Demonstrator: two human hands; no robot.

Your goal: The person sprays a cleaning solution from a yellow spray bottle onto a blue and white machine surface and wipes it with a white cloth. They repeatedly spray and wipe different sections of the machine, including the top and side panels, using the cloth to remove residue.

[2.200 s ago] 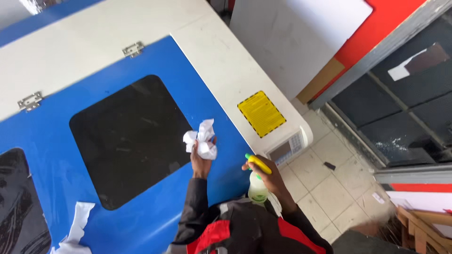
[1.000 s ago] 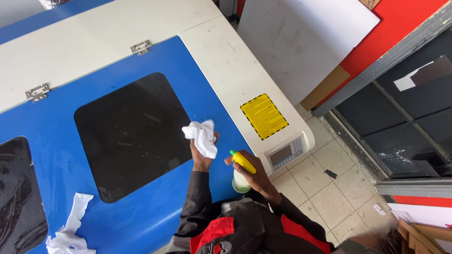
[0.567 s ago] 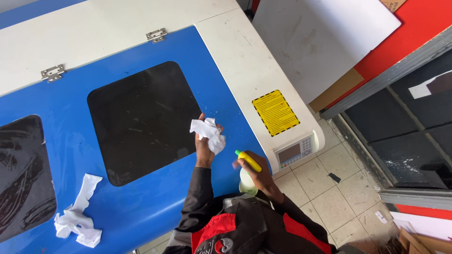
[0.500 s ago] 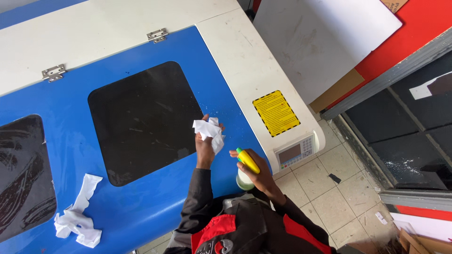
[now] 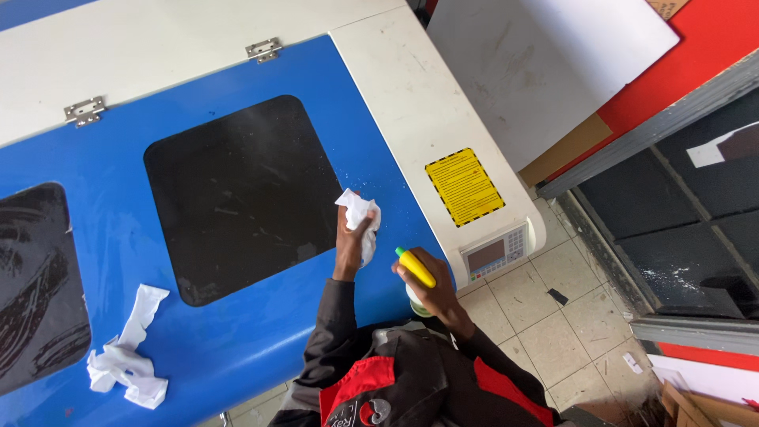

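White tissue (image 5: 360,217), yellow-topped spray bottle (image 5: 417,273), blue lid (image 5: 237,95) with black windows.

This is a workshop, and the big machine says so: a long cabinet with a blue hinged metal lid (image 5: 237,103) set with dark tinted square windows (image 5: 241,198), a white casing (image 5: 411,95), a yellow rectangular warning label (image 5: 464,187) and a small grey control panel with screen and keys (image 5: 496,253). Large white sheet boards (image 5: 545,71) lean nearby against a red wall (image 5: 711,39), over a scuffed pale tiled floor (image 5: 545,316).
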